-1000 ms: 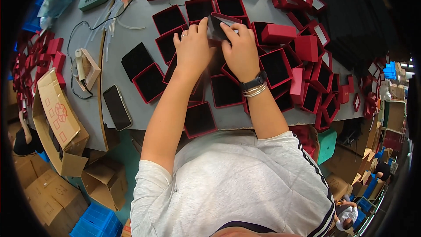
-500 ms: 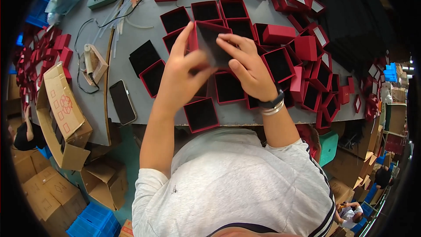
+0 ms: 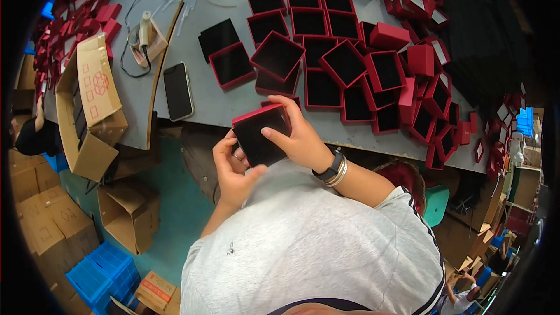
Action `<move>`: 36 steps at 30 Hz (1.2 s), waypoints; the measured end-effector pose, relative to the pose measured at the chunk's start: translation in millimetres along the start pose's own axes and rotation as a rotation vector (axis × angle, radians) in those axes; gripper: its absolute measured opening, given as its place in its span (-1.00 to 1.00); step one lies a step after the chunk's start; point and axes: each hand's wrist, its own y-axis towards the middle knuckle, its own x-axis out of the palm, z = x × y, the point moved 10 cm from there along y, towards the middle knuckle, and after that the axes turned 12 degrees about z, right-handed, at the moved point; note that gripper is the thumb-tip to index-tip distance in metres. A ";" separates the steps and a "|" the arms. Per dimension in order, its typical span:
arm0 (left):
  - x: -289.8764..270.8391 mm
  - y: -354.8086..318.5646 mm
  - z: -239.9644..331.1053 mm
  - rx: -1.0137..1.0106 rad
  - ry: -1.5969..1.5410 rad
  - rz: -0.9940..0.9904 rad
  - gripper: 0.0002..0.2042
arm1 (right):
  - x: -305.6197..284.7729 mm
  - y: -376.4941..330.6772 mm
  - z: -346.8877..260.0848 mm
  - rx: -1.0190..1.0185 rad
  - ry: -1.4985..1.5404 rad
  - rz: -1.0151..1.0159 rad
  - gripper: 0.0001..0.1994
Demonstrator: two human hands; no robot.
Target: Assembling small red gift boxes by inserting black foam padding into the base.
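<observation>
Close to my body, just past the table's near edge, both hands hold a red box with a black inner face (image 3: 256, 140). My left hand (image 3: 230, 169) grips its left and lower side, a ring on one finger. Across the right side lies my right hand (image 3: 300, 143), its thumb on the black face and its fingers over the red edge. Beyond them, a tilted open red box (image 3: 277, 57) rests on other boxes, and another open red box (image 3: 231, 66) stands beside a black square pad (image 3: 219, 38).
Rows of open black-lined red boxes (image 3: 309, 23) cover the middle of the grey table (image 3: 216, 102). More boxes pile up to the right, near a stack of black sheets (image 3: 481, 41). Left are a phone (image 3: 178, 91), a corded tool (image 3: 145, 32) and a carton (image 3: 96, 81).
Both hands have moved from above the boxes on the table back toward my body. They now hold a red box with its black face tilted upward. The view has shifted too.
</observation>
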 end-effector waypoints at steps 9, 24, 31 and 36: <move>-53.4 -27.5 -6.2 -0.137 0.110 0.262 -0.57 | 30.2 -45.1 28.9 0.265 -0.070 -0.390 -0.04; -20.9 -44.7 -4.2 -0.225 0.190 0.041 -0.26 | 10.5 -65.1 22.0 0.110 -0.114 -0.249 0.11; -21.5 -49.1 0.6 -0.153 0.222 0.078 -0.32 | 11.8 -65.4 23.1 0.056 -0.127 -0.228 0.15; -30.3 -47.7 -4.1 -0.208 0.236 0.135 -0.37 | 18.4 -65.6 24.6 -0.057 -0.205 -0.227 0.09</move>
